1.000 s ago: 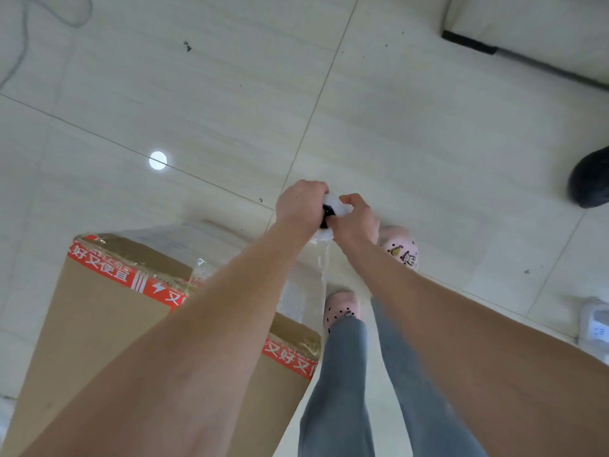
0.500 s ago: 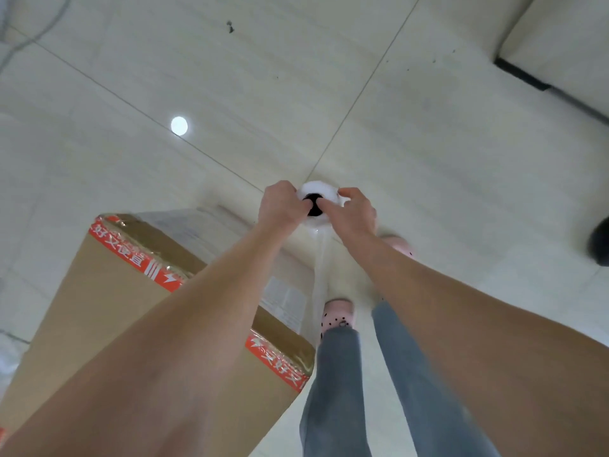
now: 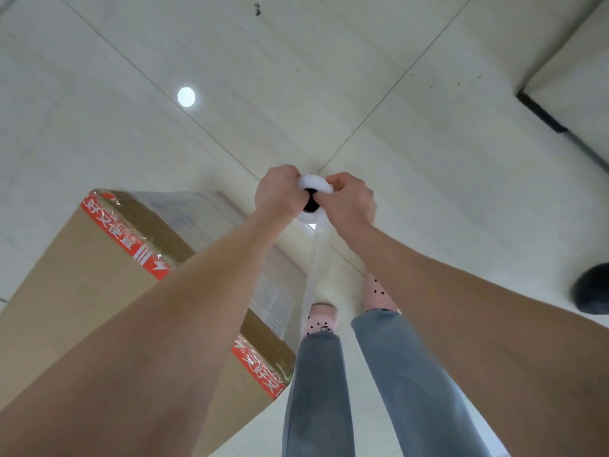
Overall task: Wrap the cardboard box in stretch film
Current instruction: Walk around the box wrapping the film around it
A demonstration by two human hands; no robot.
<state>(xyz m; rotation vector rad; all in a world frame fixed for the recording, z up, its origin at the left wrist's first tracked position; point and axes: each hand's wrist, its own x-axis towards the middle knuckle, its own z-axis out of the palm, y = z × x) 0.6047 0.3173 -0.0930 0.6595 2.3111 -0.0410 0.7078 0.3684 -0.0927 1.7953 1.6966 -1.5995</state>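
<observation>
Pale floor tiles (image 3: pixel 395 94) carry the cardboard box (image 3: pixel 82 275); beside it, left hand (image 3: pixel 275 192) and right hand (image 3: pixel 352 202) clench fingers round the stretch film roll (image 3: pixel 313 189) by its ends, likely light, its film thin and clingy.

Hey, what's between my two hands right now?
The white stretch film roll, dark core showing; left hand and right hand grip it from either side. Seen in the head view.

Red tape (image 3: pixel 122 237) on the cardboard box (image 3: pixel 79 291) reads "好又便宜". The top label (image 3: pixel 272 296) has print too blurred to read.
</observation>
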